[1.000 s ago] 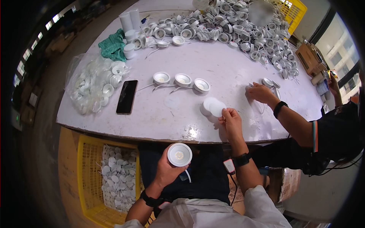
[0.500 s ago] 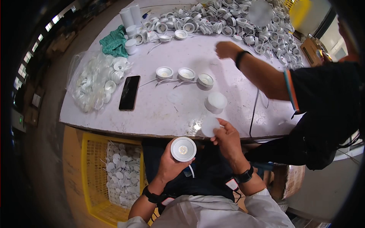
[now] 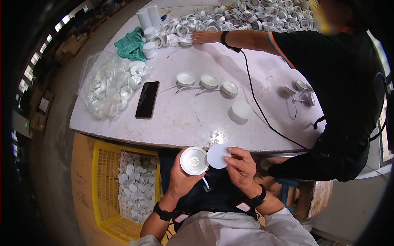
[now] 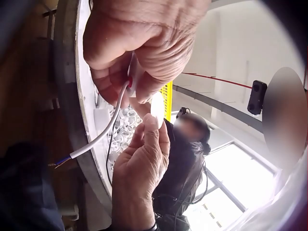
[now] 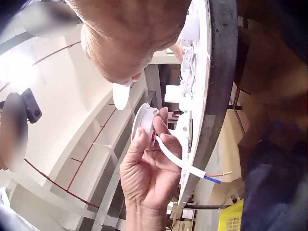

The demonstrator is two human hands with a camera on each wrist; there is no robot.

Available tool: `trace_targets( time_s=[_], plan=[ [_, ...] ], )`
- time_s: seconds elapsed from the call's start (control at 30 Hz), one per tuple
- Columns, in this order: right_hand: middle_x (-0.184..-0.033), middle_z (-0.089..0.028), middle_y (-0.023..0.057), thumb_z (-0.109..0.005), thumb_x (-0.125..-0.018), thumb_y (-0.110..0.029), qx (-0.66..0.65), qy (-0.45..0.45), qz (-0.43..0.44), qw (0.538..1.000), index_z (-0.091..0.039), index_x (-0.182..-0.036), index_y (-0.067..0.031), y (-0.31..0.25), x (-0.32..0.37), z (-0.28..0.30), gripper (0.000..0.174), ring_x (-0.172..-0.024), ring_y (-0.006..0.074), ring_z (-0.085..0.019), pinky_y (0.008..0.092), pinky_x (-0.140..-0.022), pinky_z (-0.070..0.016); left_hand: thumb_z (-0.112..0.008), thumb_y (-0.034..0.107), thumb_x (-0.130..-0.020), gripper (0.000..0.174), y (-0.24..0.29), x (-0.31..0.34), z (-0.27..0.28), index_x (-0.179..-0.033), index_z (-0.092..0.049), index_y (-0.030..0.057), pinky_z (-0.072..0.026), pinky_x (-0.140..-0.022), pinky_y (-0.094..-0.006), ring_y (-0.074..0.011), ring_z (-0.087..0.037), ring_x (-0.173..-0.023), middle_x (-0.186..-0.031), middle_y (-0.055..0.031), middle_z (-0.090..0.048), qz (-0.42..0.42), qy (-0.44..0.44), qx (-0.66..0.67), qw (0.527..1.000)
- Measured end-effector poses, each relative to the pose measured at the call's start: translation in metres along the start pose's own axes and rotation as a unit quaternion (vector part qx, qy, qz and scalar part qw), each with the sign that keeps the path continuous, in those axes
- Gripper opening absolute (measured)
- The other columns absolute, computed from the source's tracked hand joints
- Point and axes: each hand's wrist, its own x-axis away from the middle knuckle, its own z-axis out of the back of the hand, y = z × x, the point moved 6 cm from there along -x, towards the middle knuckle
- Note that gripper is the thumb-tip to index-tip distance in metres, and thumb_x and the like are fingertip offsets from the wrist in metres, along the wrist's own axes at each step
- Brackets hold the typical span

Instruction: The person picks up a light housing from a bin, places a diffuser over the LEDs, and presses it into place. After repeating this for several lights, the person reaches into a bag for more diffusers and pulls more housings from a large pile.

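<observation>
My left hand point(image 3: 179, 180) grips a round white downlight point(image 3: 194, 161) by its body, its LED face turned up. From its back runs a white cable point(image 4: 103, 132) ending in bare blue and brown wires, seen in both wrist views. Between thumb and fingers my right hand point(image 3: 242, 169) pinches a thin white diffuser disc point(image 3: 217, 156), held right beside the downlight's rim. On the table ahead stands a stack of white discs point(image 3: 241, 110). Behind it, three downlights point(image 3: 209, 81) sit in a row with their cables lying to the left.
A phone point(image 3: 147, 100) and a plastic bag of white parts point(image 3: 108, 86) lie on the table's left. A large pile of downlights point(image 3: 254, 14) covers the back. Another person point(image 3: 328, 82) reaches across from the right. A yellow crate point(image 3: 98, 180) of discs stands below, left.
My right hand has brought one disc from the stack, leftward and down, to the downlight in my left hand. The other person has reached across to the downlights at the back left.
</observation>
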Motion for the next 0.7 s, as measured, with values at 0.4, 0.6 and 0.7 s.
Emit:
trace_targets(
  time_s=[0.4, 0.6, 0.7],
  plan=[
    [-0.098, -0.062, 0.0121, -0.066, -0.068, 0.005, 0.096, -0.076, 0.042, 0.992, -0.064, -0.097, -0.0028, -0.006, -0.007, -0.011, 0.031, -0.086, 0.0262, -0.063, 0.0307, -0.068, -0.0522, -0.065, -0.011, -0.072, 0.071, 0.002, -0.003, -0.005, -0.132, -0.029, 0.0014, -0.0535, -0.084, -0.0351, -0.0237, -0.055, -0.107, -0.122, -0.0139, -0.047, -0.01, -0.061, -0.028, 0.998],
    [-0.105, -0.058, 0.0105, -0.07, -0.062, -0.002, 0.196, -0.175, 0.156, 0.952, -0.06, -0.107, -0.006, -0.02, -0.004, -0.032, 0.046, -0.09, 0.0268, -0.061, 0.0323, -0.07, -0.0531, -0.062, -0.005, -0.076, 0.071, 0.008, 0.0, -0.017, -0.135, -0.024, -0.0002, -0.0432, -0.095, -0.0327, -0.0201, -0.048, -0.114, -0.126, -0.0121, -0.044, 0.042, -0.097, 0.142, 0.984],
    [-0.106, -0.059, 0.0094, -0.071, -0.062, -0.005, 0.209, -0.194, 0.156, 0.946, -0.061, -0.107, -0.0062, -0.023, -0.004, -0.036, 0.045, -0.093, 0.027, -0.06, 0.033, -0.073, -0.053, -0.061, 0.003, -0.082, 0.063, 0.008, 0.0, -0.015, -0.134, -0.027, -0.0009, -0.0435, -0.094, -0.032, -0.0198, -0.049, -0.112, -0.124, -0.0129, -0.046, 0.012, -0.09, 0.103, 0.991]
  ],
)
